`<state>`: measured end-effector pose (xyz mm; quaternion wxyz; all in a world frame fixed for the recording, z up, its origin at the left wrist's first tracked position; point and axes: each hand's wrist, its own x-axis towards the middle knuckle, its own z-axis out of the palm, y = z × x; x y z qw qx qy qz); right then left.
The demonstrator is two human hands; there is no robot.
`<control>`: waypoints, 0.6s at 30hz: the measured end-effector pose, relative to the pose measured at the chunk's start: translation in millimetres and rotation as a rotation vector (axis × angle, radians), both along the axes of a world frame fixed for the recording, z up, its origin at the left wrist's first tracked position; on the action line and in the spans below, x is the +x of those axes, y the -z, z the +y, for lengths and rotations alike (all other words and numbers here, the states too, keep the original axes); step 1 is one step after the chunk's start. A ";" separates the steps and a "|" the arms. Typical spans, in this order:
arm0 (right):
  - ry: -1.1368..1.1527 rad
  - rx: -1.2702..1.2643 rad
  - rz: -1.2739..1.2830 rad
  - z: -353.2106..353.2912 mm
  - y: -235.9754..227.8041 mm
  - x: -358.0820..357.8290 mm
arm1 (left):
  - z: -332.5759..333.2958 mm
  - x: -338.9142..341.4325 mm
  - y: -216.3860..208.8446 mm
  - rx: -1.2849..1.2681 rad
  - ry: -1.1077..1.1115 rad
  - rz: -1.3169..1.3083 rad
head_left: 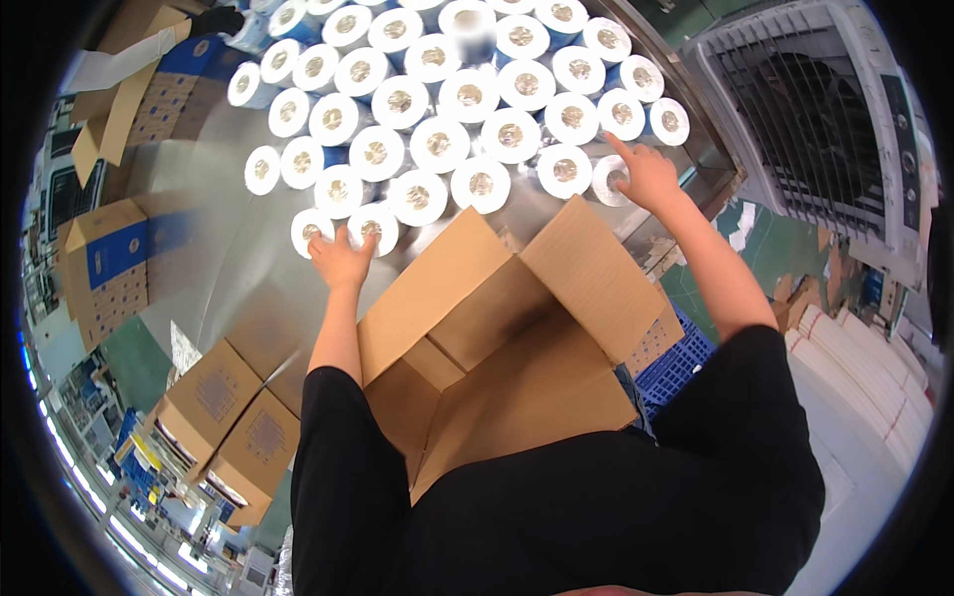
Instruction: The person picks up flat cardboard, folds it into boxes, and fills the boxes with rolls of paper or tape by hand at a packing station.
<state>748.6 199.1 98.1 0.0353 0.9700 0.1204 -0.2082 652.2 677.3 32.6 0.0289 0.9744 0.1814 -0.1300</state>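
Surface: shiny steel table (214, 258), crowded with white paper rolls (437, 99).
Box: open brown cardboard carton (497, 328), set nearest.
Left hand (340, 260): fingers spread against two rolls.
Right hand (646, 179): fingers splayed over edge roll (608, 179).

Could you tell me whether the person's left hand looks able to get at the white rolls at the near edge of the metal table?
Probably yes: the left hand already rests against the nearest white rolls, and the open cardboard box sits beside the forearm, not across its way.

far rolls (467, 25) blurred, box (497, 338) bottom hidden
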 end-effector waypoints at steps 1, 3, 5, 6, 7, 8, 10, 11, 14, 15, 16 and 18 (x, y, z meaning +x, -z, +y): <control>0.037 -0.092 0.158 6.0 -3.4 10.6 | -3.1 5.5 -4.6 0.044 -0.022 0.077; 0.145 -0.165 0.363 -1.5 7.4 23.3 | -1.0 12.5 -5.7 -0.003 -0.095 0.097; 0.251 0.099 0.292 -19.9 30.8 15.7 | 2.4 12.8 -0.8 0.031 -0.129 0.075; 0.301 0.230 0.253 -29.2 42.4 10.5 | 4.8 13.4 2.3 0.020 -0.135 0.075; 0.295 0.306 0.192 -39.0 55.0 3.2 | 8.8 13.1 4.3 0.011 -0.144 0.073; 0.290 0.382 0.128 -48.8 66.9 -5.1 | 12.6 13.8 5.9 0.001 -0.151 0.070; 0.300 0.413 0.053 -47.1 64.9 -0.5 | 22.4 16.9 1.7 -0.049 -0.166 0.080; 0.316 0.366 0.043 -48.9 63.1 7.3 | 28.9 16.9 -1.7 -0.083 -0.163 0.091; 0.274 0.311 0.126 -53.0 68.1 30.9 | 63.0 12.8 -8.9 -0.248 -0.202 0.123; 0.257 0.299 0.177 -46.0 68.4 38.8 | 74.0 14.4 -23.7 -0.339 -0.261 0.157; 0.236 0.289 0.227 -41.0 70.1 44.6 | 84.4 14.2 -42.3 -0.429 -0.323 0.189; 0.301 0.274 0.185 -31.3 70.7 48.0 | 106.5 5.6 -87.3 -0.635 -0.504 0.104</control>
